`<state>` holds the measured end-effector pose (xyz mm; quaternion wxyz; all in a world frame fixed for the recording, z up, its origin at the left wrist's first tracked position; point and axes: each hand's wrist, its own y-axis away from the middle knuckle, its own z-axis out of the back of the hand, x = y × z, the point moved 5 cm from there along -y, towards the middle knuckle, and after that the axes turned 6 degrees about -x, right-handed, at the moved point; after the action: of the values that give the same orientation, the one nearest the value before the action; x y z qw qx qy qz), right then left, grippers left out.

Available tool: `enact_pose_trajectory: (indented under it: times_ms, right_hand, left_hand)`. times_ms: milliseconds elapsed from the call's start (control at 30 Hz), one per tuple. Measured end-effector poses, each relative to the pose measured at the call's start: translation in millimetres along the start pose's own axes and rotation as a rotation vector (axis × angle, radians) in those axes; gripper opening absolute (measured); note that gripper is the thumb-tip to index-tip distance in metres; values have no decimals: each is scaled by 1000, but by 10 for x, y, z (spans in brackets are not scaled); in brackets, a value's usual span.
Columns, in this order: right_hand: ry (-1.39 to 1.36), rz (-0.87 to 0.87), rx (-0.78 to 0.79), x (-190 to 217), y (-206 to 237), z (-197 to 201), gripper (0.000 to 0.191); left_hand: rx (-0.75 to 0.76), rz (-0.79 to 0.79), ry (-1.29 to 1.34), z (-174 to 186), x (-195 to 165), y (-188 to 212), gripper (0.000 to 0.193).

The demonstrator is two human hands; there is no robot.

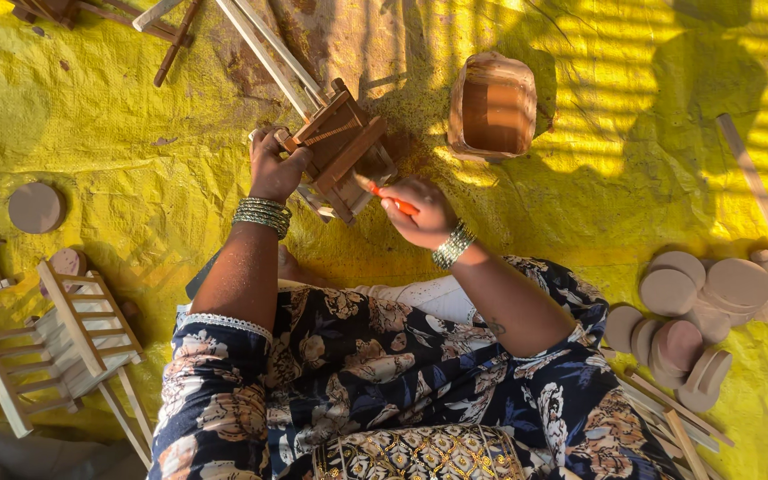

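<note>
Mid-assembly: left hand (pixel 273 167) is gripping the small wooden frame (pixel 341 160) over the yellow tarp (pixel 135 178). Right hand (pixel 420 212), fingers pinching an orange-handled tool (pixel 391 200), is working a lower joint. Next move likely needs the frame held steady.

The left hand (pixel 275 166) grips the side of a small brown wooden frame (pixel 341 151) on the yellow tarp (pixel 91 133), while the right hand (pixel 420 212), just beside the frame, holds an orange-handled tool (pixel 391 200) against it. A brown box (pixel 492 107) sits near the frame, and round wooden discs (pixel 686 311) lie well apart from it.
</note>
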<state>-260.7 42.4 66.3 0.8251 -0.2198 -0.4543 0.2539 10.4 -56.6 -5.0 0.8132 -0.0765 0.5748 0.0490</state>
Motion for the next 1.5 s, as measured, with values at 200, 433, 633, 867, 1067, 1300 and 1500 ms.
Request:
enact_pose_trajectory:
  times_ms: [200, 433, 633, 867, 1067, 1300, 1500]
  right_hand:
    - [-561, -379, -20, -513, 303, -84, 10]
    - [-536, -550, -391, -1177, 186, 174, 10]
    - [128, -49, -258, -724, 126, 256, 20]
    - [-147, -85, -26, -325, 200, -139, 16]
    - [-695, -582, -138, -847, 383, -160, 12]
    - [-29, -238, -297, -1020, 138, 412, 8]
    - [32, -138, -5, -305, 59, 79, 6]
  left_hand:
    - [-5, -31, -108, 16, 31, -7, 29]
    - [22, 29, -175, -26, -46, -69, 47]
    - [33, 109, -175, -31, -39, -64, 58]
    - [-51, -36, -139, 12, -76, -94, 46]
    - [-29, -10, -77, 42, -1, -27, 40]
    - [-40, 13, -44, 36, -14, -7, 43]
    - [-45, -45, -80, -15, -5, -4, 46]
